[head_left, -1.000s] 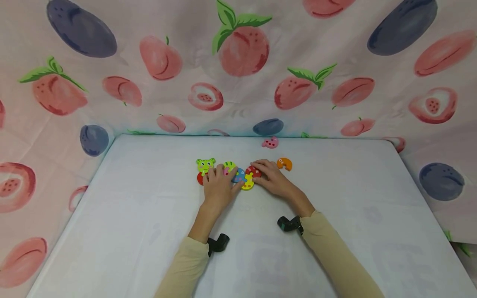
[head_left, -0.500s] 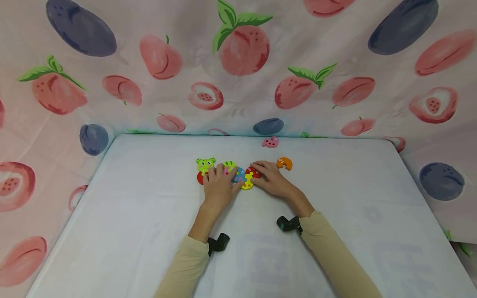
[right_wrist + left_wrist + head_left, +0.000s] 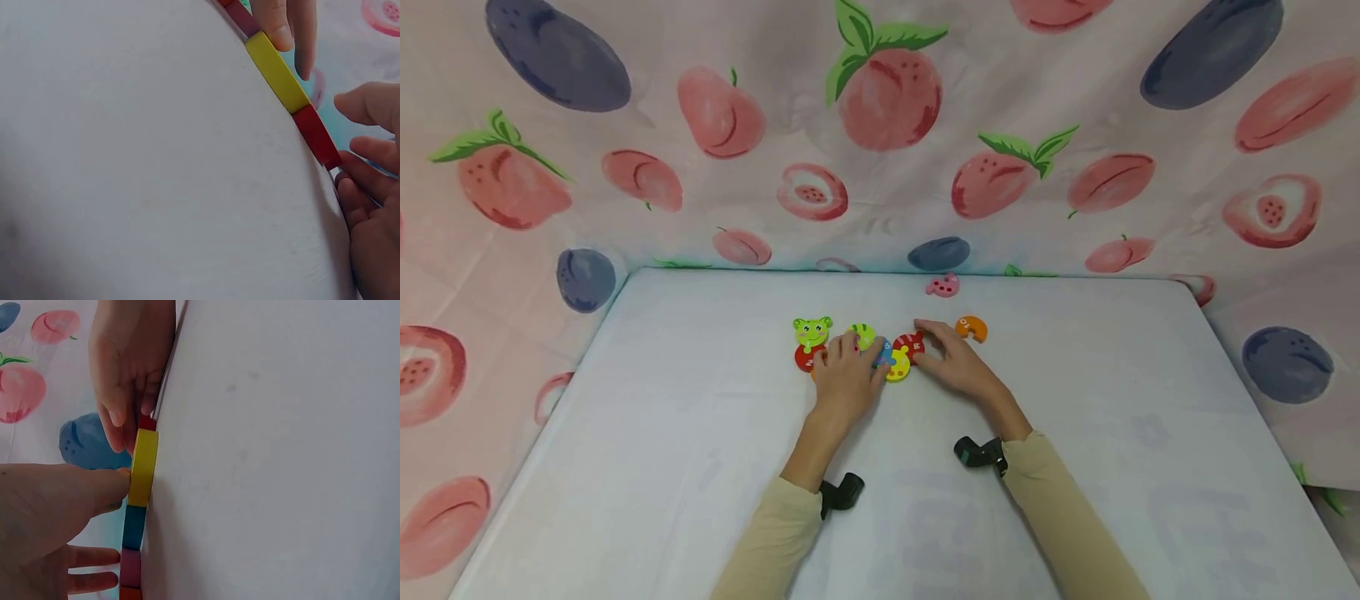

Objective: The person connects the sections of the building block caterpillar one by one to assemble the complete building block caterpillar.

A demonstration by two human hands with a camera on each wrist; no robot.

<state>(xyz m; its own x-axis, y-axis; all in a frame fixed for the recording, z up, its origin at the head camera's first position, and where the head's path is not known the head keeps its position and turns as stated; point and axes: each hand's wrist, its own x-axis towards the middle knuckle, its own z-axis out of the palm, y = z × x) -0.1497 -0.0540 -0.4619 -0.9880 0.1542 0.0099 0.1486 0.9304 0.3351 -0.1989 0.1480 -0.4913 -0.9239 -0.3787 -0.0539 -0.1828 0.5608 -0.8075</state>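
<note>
A wavy row of puzzle pieces lies on the white table, starting at a green animal-face piece (image 3: 812, 331) joined to a red piece (image 3: 807, 359). My left hand (image 3: 845, 385) lies over the middle of the row, hiding some pieces, its fingers reaching forward. Beside it show a striped green piece (image 3: 862, 333), a blue piece (image 3: 886, 353) and a yellow piece (image 3: 897, 367). In the left wrist view the thumb is right at the yellow piece's edge (image 3: 143, 469). A dark red striped piece (image 3: 907, 344) ends the row. My right hand (image 3: 958, 367) is beside it, thumb and fingers spread.
An orange curved piece (image 3: 972, 327) lies apart, just beyond the right hand. Farther back, near the table's rear edge, is a pink spotted piece (image 3: 943, 286). A fruit-patterned cloth (image 3: 880, 217) hangs behind the white table (image 3: 700, 500).
My left hand has shifted slightly right, uncovering more of the red piece near the face. The right hand's fingers have come off the dark red striped piece and spread.
</note>
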